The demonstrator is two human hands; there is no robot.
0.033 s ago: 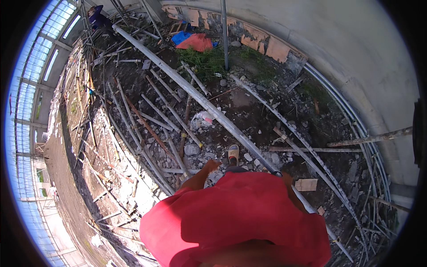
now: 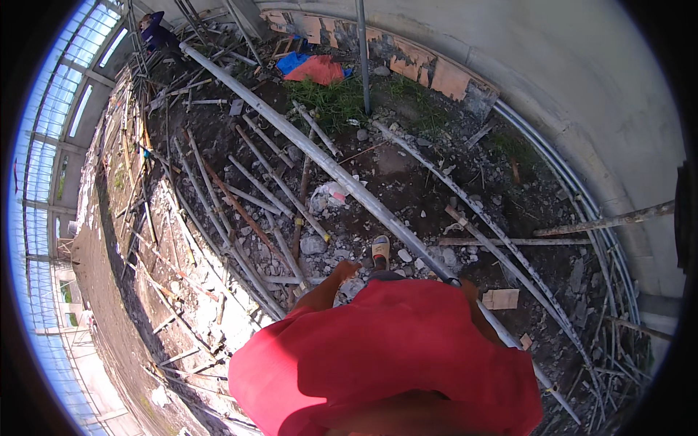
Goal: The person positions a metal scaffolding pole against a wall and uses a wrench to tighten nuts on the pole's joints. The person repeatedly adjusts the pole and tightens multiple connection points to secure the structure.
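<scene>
I look down over my red shirt [image 2: 385, 356] at rubble-strewn ground. My left hand [image 2: 347, 269] sticks out past the shirt's left edge, above grey stones; its fingers are too small to read. Only a sliver of my right hand [image 2: 470, 292] shows at the shirt's right edge. It lies right beside a long grey pipe [image 2: 320, 160] that runs diagonally from the far left down under my shirt. Whether the hand grips the pipe is hidden. My sandalled foot [image 2: 380, 251] stands next to the pipe.
Several thin poles and bars [image 2: 240, 196] lie criss-crossed on the dirt to the left. A curved concrete wall [image 2: 582, 94] rises on the right, with pipes along its base. A blue and red sheet [image 2: 314, 68] lies far off. Another person [image 2: 155, 29] crouches at the far left.
</scene>
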